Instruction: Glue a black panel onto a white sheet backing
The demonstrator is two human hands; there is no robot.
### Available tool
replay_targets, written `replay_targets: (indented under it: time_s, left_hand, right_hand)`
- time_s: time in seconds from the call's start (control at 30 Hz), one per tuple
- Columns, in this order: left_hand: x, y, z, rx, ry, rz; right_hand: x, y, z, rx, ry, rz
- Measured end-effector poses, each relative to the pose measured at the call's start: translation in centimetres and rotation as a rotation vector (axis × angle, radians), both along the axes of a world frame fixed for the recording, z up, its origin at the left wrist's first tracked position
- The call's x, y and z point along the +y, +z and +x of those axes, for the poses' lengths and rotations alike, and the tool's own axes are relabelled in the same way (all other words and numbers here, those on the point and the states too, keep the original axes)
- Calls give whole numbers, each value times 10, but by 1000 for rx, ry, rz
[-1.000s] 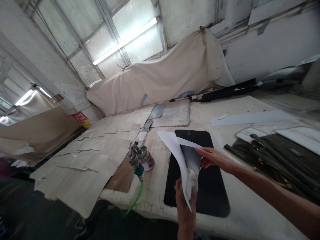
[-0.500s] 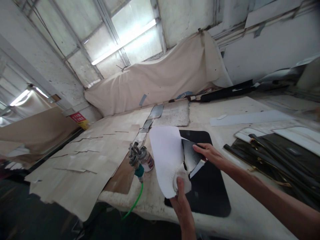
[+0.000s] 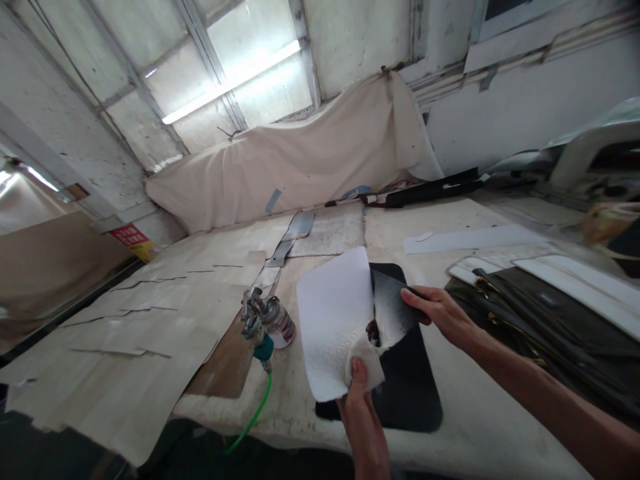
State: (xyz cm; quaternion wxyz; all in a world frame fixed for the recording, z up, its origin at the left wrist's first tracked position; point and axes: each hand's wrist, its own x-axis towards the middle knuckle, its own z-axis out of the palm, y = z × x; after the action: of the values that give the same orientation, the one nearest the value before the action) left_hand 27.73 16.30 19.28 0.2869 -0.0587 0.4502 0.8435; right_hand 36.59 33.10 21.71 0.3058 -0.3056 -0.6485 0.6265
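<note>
My left hand (image 3: pixel 359 393) grips the lower edge of a white sheet (image 3: pixel 333 307), its thumb pressing a torn, fuzzy white flap (image 3: pixel 367 363). My right hand (image 3: pixel 435 308) pinches a dark grey piece (image 3: pixel 393 300) at its right side, fingers closed. The grey piece and the white sheet meet at a ragged edge with a small dark gap between them. Both are held over a black rounded panel (image 3: pixel 417 390) lying on the table (image 3: pixel 300 417).
Left of the sheet stand a spray gun (image 3: pixel 257 323) with a green hose (image 3: pixel 257 417) and a jar (image 3: pixel 281 327). Large pale sheets (image 3: pixel 165 320) cover the table's left part. Dark bags with zips (image 3: pixel 540 320) lie at right, near a long white strip (image 3: pixel 470 239).
My right hand has moved a little right with the grey piece, which now shows more of its surface. The white sheet has tilted, and the view has shifted to the right.
</note>
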Motion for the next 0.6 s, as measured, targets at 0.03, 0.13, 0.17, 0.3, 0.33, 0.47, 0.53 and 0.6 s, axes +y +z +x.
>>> replay_targets:
  time_s: [0.03, 0.13, 0.17, 0.3, 0.33, 0.47, 0.53, 0.6]
  left_hand:
    - [-1, 1, 1, -37, -16, 13]
    - [0, 8, 8, -71, -22, 26]
    - [2, 10, 11, -66, -17, 22]
    - [14, 20, 27, -78, -48, -1]
    - [17, 21, 30, -86, -58, 1]
    - [27, 20, 34, -79, -83, 41]
    - [27, 20, 29, -59, -120, 61]
    - [23, 25, 18, -24, -159, 66]
  right_hand:
    - [-3, 3, 5, 10, -8, -20]
    - [-5, 12, 13, 38, -62, -58]
    - [-4, 14, 13, 62, -85, -69]
    - [14, 16, 3, 198, -137, -133]
    - [19, 15, 0, 215, -146, -140]
    - [26, 14, -5, 234, -135, -141]
    - [23, 21, -4, 242, -108, -156]
    - [19, 37, -2, 257, -84, -173]
